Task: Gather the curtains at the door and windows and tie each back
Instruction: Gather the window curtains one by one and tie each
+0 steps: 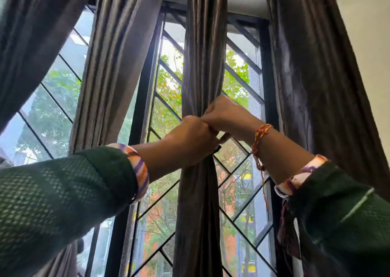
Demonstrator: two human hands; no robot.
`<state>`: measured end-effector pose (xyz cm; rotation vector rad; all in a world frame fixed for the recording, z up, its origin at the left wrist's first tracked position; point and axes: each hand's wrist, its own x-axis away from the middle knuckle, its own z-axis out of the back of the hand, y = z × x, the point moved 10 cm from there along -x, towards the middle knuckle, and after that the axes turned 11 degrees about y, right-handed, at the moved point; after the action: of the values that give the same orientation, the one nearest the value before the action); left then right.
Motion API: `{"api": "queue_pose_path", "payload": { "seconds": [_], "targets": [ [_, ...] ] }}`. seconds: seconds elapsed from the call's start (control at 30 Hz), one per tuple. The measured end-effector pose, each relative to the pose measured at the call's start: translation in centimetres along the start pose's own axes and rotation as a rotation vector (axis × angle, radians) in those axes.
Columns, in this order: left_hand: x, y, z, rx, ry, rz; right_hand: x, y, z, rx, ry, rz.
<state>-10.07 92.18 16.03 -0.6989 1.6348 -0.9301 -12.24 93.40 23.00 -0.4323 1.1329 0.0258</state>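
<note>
left hand (190, 138) fisted around the gathered middle curtain (202, 55). right hand (225, 115) clenched on it too, touching the left just above.

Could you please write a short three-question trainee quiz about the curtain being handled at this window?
1. True or false: both hands are closed on the same gathered curtain.
2. Which wrist wears the red and yellow thread? A) left B) right C) both
3. Fill in: behind the curtains, the window has black ____ bars.

Key:
1. True: the left hand and right hand meet on the middle curtain.
2. B: the thread is on the right wrist.
3. Diagonal: see the window bars.
</note>
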Motion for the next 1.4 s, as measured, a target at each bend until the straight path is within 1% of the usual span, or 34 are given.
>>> {"api": "queue_pose_path", "payload": {
  "seconds": [0.03, 0.23, 0.3, 0.33, 0.37, 0.4, 0.43, 0.47, 0.5, 0.53, 0.6, 0.67, 0.73, 0.83, 0.9, 1.03, 1.17, 1.23, 1.27, 1.3, 1.4],
  "targets": [
    [-0.1, -0.2, -0.3, 0.024, -0.059, 0.035, 0.1, -0.2, 0.0, 0.006, 0.008, 0.014],
    [1.0, -1.5, -1.1, -0.013, -0.152, 0.066, 1.1, 0.4, -1.4, -0.216, -0.094, -0.032],
    [1.5, -1.8, -1.0, 0.021, -0.127, 0.087, 1.5, 0.4, -1.6, -0.302, -0.128, -0.027],
    [1.8, -2.3, -1.2, 0.057, -0.104, 0.138, 1.7, 0.5, -1.6, -0.380, -0.148, -0.031],
    [2.3, -3.3, -1.5, 0.137, -0.085, 0.234, 1.9, 0.6, -1.4, -0.472, -0.160, -0.047],
    [2.9, -4.7, -1.8, 0.294, -0.055, 0.378, 2.0, 0.9, -1.2, -0.550, -0.166, -0.068],
    [3.7, -5.8, -2.1, 0.516, -0.024, 0.530, 2.3, 1.2, -1.0, -0.585, -0.169, -0.070],
    [4.2, -6.8, -2.6, 0.743, 0.023, 0.659, 2.5, 1.4, -0.9, -0.562, -0.166, -0.045],
    [4.6, -7.6, -3.1, 0.900, 0.064, 0.746, 2.8, 1.4, -0.9, -0.510, -0.165, -0.004],
    [4.9, -8.1, -3.6, 0.994, 0.092, 0.810, 3.2, 1.4, -1.1, -0.470, -0.164, 0.031],
    [5.5, -8.4, -4.1, 1.109, 0.107, 0.891, 3.5, 1.5, -1.3, -0.480, -0.134, 0.068],
    [5.4, -8.0, -4.3, 1.187, 0.118, 0.918, 3.1, 1.6, -0.7, -0.518, -0.045, 0.088],
    [5.0, -7.6, -4.2, 1.143, 0.123, 0.892, 2.4, 1.9, 0.1, -0.500, 0.049, 0.097],
    [4.7, -7.1, -3.7, 1.007, 0.113, 0.827, 2.0, 1.7, 0.3, -0.477, 0.083, 0.134],
    [4.8, -7.0, -3.5, 0.875, 0.090, 0.775, 2.0, 1.4, -0.2, -0.477, 0.055, 0.141],
    [5.3, -7.6, -2.3, 0.582, 0.082, 0.755, 2.2, 1.2, -1.8, -0.492, -0.033, 0.089],
    [5.5, -7.4, -1.5, 0.332, 0.052, 0.711, 2.0, 1.1, -2.5, -0.440, -0.037, 0.085],
    [5.5, -7.1, -0.9, 0.238, 0.084, 0.649, 1.8, 1.1, -2.7, -0.455, -0.036, 0.062],
    [5.5, -7.0, -0.5, 0.208, 0.136, 0.617, 1.7, 1.1, -2.7, -0.470, -0.037, 0.046],
    [5.5, -6.9, -0.1, 0.192, 0.191, 0.580, 1.6, 1.1, -2.8, -0.487, -0.038, 0.026],
    [5.5, -6.4, 0.7, 0.153, 0.263, 0.494, 1.3, 1.4, -2.9, -0.524, -0.039, -0.044]
  ]
}}
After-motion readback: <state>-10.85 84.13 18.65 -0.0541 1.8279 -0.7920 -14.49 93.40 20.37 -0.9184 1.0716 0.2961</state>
